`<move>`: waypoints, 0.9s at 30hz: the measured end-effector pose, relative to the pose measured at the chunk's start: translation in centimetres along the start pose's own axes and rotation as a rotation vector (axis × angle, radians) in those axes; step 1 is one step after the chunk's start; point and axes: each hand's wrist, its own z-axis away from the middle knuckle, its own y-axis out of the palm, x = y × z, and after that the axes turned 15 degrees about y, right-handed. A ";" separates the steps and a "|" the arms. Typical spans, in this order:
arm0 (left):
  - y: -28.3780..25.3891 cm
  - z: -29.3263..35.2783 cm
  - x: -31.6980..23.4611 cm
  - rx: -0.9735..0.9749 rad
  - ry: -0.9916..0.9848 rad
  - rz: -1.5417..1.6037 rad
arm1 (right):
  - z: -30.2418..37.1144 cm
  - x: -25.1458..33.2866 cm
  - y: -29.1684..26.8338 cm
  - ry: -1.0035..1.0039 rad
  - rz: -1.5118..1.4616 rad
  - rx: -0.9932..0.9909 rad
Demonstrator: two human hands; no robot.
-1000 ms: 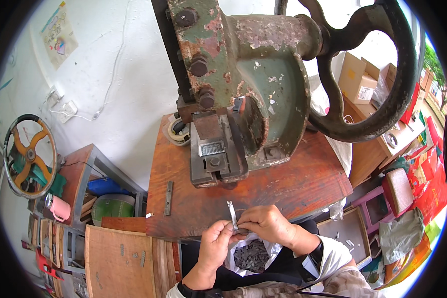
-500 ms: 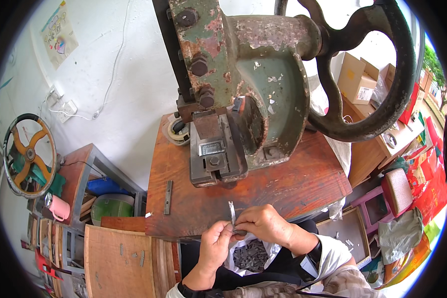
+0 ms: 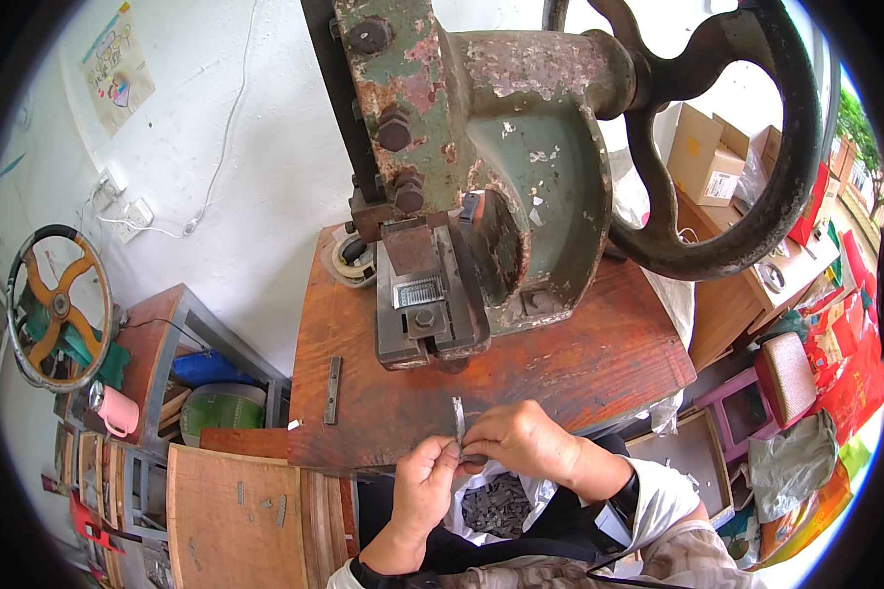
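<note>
Between my two hands a thin, silvery strip (image 3: 459, 416) stands roughly upright, just off the near edge of the table. My left hand (image 3: 422, 483) pinches its lower end between thumb and finger. My right hand (image 3: 521, 441) closes on the same spot from the other side, and a small dark piece shows under its fingertips. The fingers hide the strip's lower part. Below them, a white bag (image 3: 536, 494) in my lap holds many small grey metal pieces (image 3: 498, 506).
On the wooden table (image 3: 560, 368) stands a worn green hand press (image 3: 545, 187) with a large handwheel (image 3: 805, 128) and a metal die (image 3: 422, 319). A narrow metal bar (image 3: 333, 390) lies left. A wooden board (image 3: 228, 530) carries scraps; a shallow tray (image 3: 722, 481) sits right.
My right hand has shifted very slightly up and left, its grip kept on the strip. My left hand and the strip stay nearly in place.
</note>
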 end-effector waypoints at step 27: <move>-0.7 -0.3 0.7 -0.030 -0.082 0.274 | 0.8 -0.4 0.3 -0.016 -0.106 -0.066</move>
